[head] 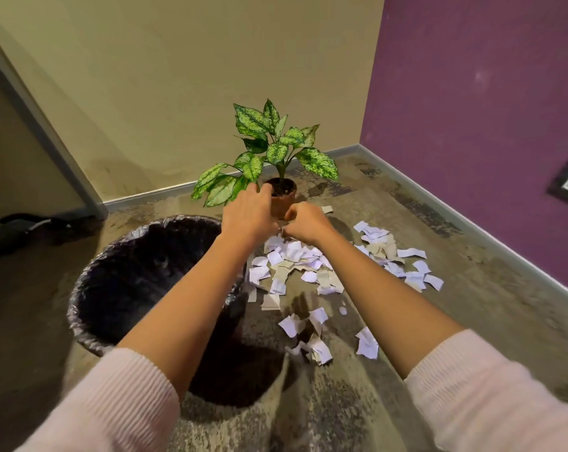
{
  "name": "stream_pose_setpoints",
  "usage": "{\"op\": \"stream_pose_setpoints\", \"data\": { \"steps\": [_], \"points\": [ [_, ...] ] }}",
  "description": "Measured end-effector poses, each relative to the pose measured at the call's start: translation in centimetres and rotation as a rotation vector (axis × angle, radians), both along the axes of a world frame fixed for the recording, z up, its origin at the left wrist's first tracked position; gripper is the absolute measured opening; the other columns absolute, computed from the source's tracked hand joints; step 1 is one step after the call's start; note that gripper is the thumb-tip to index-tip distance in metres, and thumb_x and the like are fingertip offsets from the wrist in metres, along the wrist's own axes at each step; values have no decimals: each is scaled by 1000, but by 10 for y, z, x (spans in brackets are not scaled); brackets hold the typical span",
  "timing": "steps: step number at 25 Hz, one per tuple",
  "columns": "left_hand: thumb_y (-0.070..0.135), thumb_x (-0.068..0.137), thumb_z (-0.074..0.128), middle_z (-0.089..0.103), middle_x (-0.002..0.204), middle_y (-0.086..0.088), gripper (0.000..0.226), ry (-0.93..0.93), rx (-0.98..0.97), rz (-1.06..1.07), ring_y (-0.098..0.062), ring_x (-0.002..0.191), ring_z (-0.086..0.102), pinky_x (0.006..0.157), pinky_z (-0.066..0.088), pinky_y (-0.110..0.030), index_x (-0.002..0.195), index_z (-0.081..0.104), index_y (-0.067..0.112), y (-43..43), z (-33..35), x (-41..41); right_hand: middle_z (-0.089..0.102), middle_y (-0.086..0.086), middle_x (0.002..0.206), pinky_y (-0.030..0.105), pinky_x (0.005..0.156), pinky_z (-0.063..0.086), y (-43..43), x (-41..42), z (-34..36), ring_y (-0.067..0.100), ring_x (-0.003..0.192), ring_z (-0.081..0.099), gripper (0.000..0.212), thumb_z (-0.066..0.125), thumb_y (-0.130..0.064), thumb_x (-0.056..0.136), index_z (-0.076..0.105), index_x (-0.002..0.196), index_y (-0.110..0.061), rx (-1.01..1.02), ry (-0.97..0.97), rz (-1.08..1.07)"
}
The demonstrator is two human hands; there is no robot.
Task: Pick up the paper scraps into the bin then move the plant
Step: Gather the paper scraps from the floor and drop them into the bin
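Torn white and beige paper scraps [295, 256] lie on the floor just right of the round black-lined bin [129, 272]; right hand [304, 221] pinching some, left hand [248, 213] grip indeterminate, both crowding the potted green-leaved plant [277, 153] beyond the bin, which a careless sweep could topple.

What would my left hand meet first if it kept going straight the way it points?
The plant pot: the left hand points at its rim, fingers seemingly almost there, beside the low leaves. Depth is unclear.
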State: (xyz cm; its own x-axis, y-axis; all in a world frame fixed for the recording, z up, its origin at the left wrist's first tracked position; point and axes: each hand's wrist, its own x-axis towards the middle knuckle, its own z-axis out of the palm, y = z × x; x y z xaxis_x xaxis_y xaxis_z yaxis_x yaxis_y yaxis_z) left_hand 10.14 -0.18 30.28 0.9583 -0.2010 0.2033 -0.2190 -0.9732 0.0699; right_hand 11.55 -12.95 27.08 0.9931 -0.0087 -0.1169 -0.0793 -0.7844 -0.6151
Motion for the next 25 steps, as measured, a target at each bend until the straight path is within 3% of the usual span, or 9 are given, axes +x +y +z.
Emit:
{"op": "stream_pose_setpoints", "data": {
  "steps": [4, 11, 16, 19, 21, 25],
  "points": [
    [30, 83, 65, 48, 125, -12, 58, 130, -8, -111, -33, 114, 53, 78, 49, -44, 133, 41, 15, -46, -51, -11, 65, 17, 111, 40, 83, 56, -54, -19, -41, 33, 97, 63, 31, 69, -14, 78, 66, 108, -12, -94, 123, -55],
    [57, 66, 78, 34, 145, -13, 103, 569, 96, -120, -34, 135, 34, 101, 41, -50, 148, 25, 21, -67, -177, -39, 55, 15, 132, 34, 86, 50, -113, -58, -145, 32, 115, 57, 59, 75, -17, 77, 52, 132, -17, -204, 359, 0],
    [57, 57, 85, -4, 160, -15, 128, 781, 92, -40, -46, 145, 3, 108, 22, -66, 151, -2, 46, -59, -239, -67, 37, 11, 148, 47, 104, 43, -126, -86, -217, 33, 138, 33, 85, 82, -27, 71, 37, 143, -34, -304, 502, 0],
    [52, 57, 87, -24, 159, -10, 130, 828, 68, -30, -48, 145, -10, 107, 27, -64, 150, -5, 48, -55, -252, -72, 30, 11, 151, 47, 106, 40, -129, -97, -239, 35, 138, 31, 96, 86, -30, 63, 34, 144, -37, -352, 526, -32],
    [49, 60, 86, -27, 158, -10, 128, 847, 56, -27, -47, 145, -8, 107, 31, -61, 150, -4, 48, -54, -257, -71, 27, 13, 148, 45, 107, 39, -129, -101, -249, 37, 135, 32, 85, 82, -26, 69, 38, 141, -35, -391, 520, -35],
    [48, 64, 84, -10, 159, -11, 114, 838, 69, -51, -42, 143, 11, 104, 37, -55, 150, 10, 48, -58, -267, -67, 39, 15, 135, 39, 98, 44, -130, -98, -260, 35, 121, 44, 30, 57, -13, 88, 57, 116, -23, -415, 360, -48]
  ]
}}
